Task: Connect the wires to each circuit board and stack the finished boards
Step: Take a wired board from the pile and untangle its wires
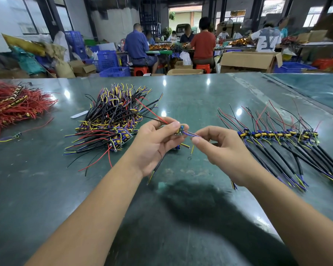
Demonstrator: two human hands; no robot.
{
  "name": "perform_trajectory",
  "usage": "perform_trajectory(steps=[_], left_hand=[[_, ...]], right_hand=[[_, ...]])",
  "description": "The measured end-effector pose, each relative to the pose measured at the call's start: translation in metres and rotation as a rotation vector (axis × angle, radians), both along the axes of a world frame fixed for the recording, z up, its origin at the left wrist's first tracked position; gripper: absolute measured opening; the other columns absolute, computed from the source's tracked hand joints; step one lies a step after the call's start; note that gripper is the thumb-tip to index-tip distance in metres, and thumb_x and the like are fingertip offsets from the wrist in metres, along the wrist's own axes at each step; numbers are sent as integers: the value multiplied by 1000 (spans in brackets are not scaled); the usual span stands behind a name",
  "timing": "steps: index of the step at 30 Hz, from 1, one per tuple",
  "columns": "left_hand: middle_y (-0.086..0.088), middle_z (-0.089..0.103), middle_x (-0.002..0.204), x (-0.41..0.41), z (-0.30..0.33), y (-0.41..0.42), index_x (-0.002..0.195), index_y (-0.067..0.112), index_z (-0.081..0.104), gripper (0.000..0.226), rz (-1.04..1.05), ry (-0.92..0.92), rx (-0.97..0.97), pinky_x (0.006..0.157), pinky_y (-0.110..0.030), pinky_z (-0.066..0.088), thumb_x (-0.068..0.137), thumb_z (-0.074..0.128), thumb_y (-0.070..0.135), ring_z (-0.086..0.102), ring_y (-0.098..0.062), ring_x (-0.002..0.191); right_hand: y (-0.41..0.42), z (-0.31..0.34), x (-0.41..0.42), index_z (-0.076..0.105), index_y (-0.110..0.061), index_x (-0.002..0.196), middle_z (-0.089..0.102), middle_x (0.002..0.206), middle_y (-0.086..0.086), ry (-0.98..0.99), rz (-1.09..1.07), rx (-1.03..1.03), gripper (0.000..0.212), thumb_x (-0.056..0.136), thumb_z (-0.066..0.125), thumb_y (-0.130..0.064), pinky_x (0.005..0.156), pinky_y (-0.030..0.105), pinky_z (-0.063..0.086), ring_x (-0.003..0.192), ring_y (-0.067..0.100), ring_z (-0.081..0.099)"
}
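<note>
At the far left, a heap of thin red wires [14, 106] sprawls over the glossy dark-green table [200, 96]; the picture's left edge cuts it off, and the striped parts buried in it are hard to make out. Near it a single small part with yellow and purple leads [10, 138] lies alone. A white slip of paper [79, 114] lies just left of the big tangled pile of boards [112, 120], a bristling mound of black, yellow, purple and red leads whose boards are mostly buried under the wiring.

Right of the pile, above the middle of the table, the left hand [154, 143] has its fingers curled, thumb and forefinger pinching a small circuit board [180, 129]; most of the board is hidden behind the fingertips. A red lead runs from it toward the far left, and a black sheathed cable hangs below the palm. The right hand [221, 148] pinches the thin purple wires [192, 134] that come off the board's right side, its other fingers curled in. Under the hands a yellow lead with a ring terminal [189, 158] hangs down, and a blue part just behind the left hand is too hidden to identify.

To the right, a row of wired boards [277, 134] lies overlapped side by side, yellow blocks on blue, red and black leads fanning to the far side, black cables toward the near right, where the frame crops them. Beyond the table, seated workers [203, 41], cardboard boxes [248, 61] and blue crates [108, 60] fill the workshop.
</note>
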State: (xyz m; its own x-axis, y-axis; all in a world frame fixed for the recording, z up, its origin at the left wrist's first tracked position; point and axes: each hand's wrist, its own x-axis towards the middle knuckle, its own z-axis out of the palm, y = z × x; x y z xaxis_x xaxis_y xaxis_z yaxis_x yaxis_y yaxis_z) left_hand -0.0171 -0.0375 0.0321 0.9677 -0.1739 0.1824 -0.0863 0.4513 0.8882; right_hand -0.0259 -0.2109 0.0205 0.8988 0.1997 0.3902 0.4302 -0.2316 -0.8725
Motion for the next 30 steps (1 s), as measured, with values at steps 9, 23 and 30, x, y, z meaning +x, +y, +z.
perform_trajectory(steps=[9, 23, 30], left_hand=[[-15, 67, 90, -2, -3, -1, 86, 14, 52, 16, 146, -143, 250, 74, -29, 58, 90, 56, -1, 69, -20, 72], [0, 57, 81, -4, -15, -12, 91, 31, 51, 48, 74, -328, 594, 74, -23, 49, 60, 82, 14, 60, -8, 70], [5, 58, 74, -2, -9, -7, 84, 18, 55, 28, 96, -325, 487, 65, -22, 47, 74, 72, -2, 54, -13, 67]], right_hand=[[1, 5, -1, 67, -17, 67, 29, 49, -9, 99, -16, 91, 24, 89, 63, -23, 48, 27, 18, 46, 11, 23], [-2, 9, -1, 66, -8, 67, 31, 54, 2, 210, -140, 120, 30, 88, 64, -29, 46, 25, 20, 42, 13, 23], [-2, 16, -4, 68, -12, 70, 32, 54, 0, 282, -57, 139, 25, 91, 62, -25, 40, 19, 20, 41, 10, 21]])
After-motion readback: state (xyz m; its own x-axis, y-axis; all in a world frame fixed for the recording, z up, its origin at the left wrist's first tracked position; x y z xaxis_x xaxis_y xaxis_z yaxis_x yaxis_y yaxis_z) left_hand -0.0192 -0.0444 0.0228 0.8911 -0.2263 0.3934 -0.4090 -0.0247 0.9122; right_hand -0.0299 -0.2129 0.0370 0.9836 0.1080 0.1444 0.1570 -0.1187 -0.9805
